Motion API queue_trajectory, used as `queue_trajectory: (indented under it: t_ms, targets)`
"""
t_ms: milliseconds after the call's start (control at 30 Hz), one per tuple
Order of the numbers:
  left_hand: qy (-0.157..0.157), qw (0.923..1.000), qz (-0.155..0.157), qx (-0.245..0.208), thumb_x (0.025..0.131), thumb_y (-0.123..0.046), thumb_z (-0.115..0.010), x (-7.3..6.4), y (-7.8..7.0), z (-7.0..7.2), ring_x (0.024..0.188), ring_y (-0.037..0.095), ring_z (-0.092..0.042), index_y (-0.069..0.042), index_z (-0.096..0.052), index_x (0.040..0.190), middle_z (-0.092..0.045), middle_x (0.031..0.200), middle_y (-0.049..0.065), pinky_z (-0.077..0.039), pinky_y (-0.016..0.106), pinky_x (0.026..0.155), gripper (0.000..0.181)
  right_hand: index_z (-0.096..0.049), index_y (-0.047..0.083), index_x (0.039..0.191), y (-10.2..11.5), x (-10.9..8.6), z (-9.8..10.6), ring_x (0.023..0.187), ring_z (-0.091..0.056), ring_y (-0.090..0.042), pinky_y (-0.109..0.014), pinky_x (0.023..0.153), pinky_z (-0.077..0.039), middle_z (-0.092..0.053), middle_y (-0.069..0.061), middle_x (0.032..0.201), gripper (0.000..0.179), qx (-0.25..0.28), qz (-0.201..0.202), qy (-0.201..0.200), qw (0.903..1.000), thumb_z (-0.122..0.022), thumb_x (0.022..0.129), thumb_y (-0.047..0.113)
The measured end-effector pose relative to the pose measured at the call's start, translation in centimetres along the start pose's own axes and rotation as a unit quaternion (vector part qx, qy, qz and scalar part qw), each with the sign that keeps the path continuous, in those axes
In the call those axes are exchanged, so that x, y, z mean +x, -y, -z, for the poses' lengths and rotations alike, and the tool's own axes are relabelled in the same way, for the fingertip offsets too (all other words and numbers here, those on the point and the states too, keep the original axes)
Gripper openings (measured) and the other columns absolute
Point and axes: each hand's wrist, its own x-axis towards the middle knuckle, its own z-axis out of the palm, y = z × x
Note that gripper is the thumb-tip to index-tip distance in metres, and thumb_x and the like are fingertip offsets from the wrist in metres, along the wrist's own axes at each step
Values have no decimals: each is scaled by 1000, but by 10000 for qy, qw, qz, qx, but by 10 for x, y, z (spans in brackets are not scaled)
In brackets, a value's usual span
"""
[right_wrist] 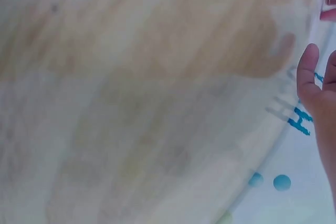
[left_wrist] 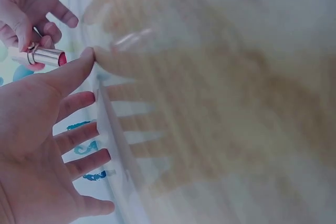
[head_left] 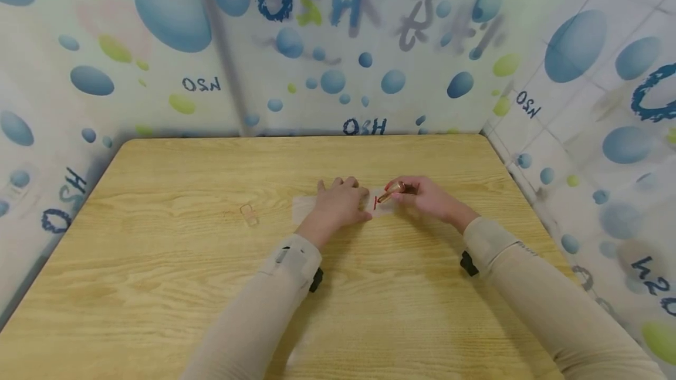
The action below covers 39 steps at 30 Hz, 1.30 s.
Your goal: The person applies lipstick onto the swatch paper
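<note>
A pale strip of paper [head_left: 303, 209] lies flat on the wooden table. My left hand [head_left: 340, 201] rests on it, fingers extended and spread, hiding its middle part. In my right hand [head_left: 426, 197] I grip a lipstick [head_left: 392, 192] with a shiny gold-coloured tube. It tilts down to the left, its tip beside a short red mark [head_left: 375, 202] on the strip. The left wrist view shows the red end of the lipstick [left_wrist: 48, 56] near my left thumb. Only part of my right hand [right_wrist: 324, 106] enters the right wrist view, at its right edge.
Left of the strip, a small see-through piece with a reddish edge [head_left: 249, 214] lies on the wooden table [head_left: 174, 286]. A printed cloth [head_left: 317, 63] with blue and green drops hangs behind the table and along its sides.
</note>
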Motion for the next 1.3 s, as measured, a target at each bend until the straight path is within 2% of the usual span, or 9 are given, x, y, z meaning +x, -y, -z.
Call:
queue_trajectory:
  t_ms: [67, 233, 433, 533, 633, 800, 1033, 1167, 1300]
  targets:
    - [35, 10000, -38, 15, 99, -59, -69, 0, 3, 0, 156, 32, -37, -34, -53, 157, -46, 165, -1, -18, 77, 127, 65, -72, 4, 118, 2, 1, 4, 109, -61, -24, -28, 90, -54, -66, -16, 141, 20, 95, -2, 3, 10000, -62, 109, 18]
    - [104, 9999, -122, -24, 100, -57, -69, -1, 11, 0, 158, 33, -34, -34, -53, 157, -40, 169, 0, -16, 79, 126, 63, -69, 1, 128, 8, 5, 10, 107, -66, -27, -38, 95, -61, -68, -21, 130, 26, 290, -34, -47, 9996, -61, 110, 17]
    - [32, 9992, -169, -353, 101, -58, -66, -2, 27, 5, 161, 38, -29, -34, -51, 158, -29, 175, 2, -15, 78, 126, 64, -68, 1, 131, 21, 13, 13, 101, -67, -26, -43, 94, -61, -68, -26, 123, 28, 216, 63, -104, 9997, -60, 110, 17]
    - [-29, 9992, -125, -377, 101, -56, -67, -6, 39, 11, 160, 39, -30, -32, -52, 158, -32, 175, 3, -17, 77, 127, 63, -68, 3, 133, 27, 18, 13, 98, -65, -25, -46, 94, -60, -68, -26, 122, 30, 114, 83, -91, 9999, -61, 110, 19]
    - [-54, 9992, -96, -377, 102, -51, -70, -11, 51, 17, 159, 39, -32, -29, -53, 157, -36, 173, 6, -18, 77, 127, 62, -68, 5, 134, 33, 23, 11, 100, -66, -33, -51, 95, -59, -69, -26, 120, 30, 65, 99, -65, 9999, -62, 110, 22]
    - [29, 9983, -138, -562, 101, -47, -73, -18, 66, 21, 159, 41, -34, -24, -55, 156, -39, 171, 9, -18, 76, 127, 62, -67, 3, 137, 41, 31, 1, 106, -66, -43, -55, 98, -59, -69, -26, 119, 33, 326, 91, 13, 9994, -63, 109, 20]
    - [246, 9977, -144, -609, 102, -47, -71, -23, 78, 16, 159, 42, -34, -23, -56, 155, -40, 171, 10, -19, 76, 127, 61, -68, 4, 138, 46, 37, -20, 97, -65, -42, -44, 89, -60, -70, -25, 110, 35, 458, -57, 111, 9989, -64, 109, 24]
    - [200, 9983, -152, -535, 101, -48, -71, -25, 79, 13, 158, 43, -35, -24, -59, 153, -42, 170, 10, -22, 77, 125, 58, -75, 9, 125, 45, 40, -31, 90, -64, -35, -36, 79, -56, -72, -16, 106, 27, 358, -6, 129, 9993, -65, 108, 27]
    - [146, 9984, -161, -520, 101, -49, -72, -27, 79, 11, 158, 42, -35, -25, -60, 152, -42, 170, 9, -24, 77, 124, 58, -74, 2, 111, 44, 42, -37, 86, -61, -25, -30, 73, -51, -72, -11, 120, 24, 337, 163, 126, 9992, -65, 108, 24]
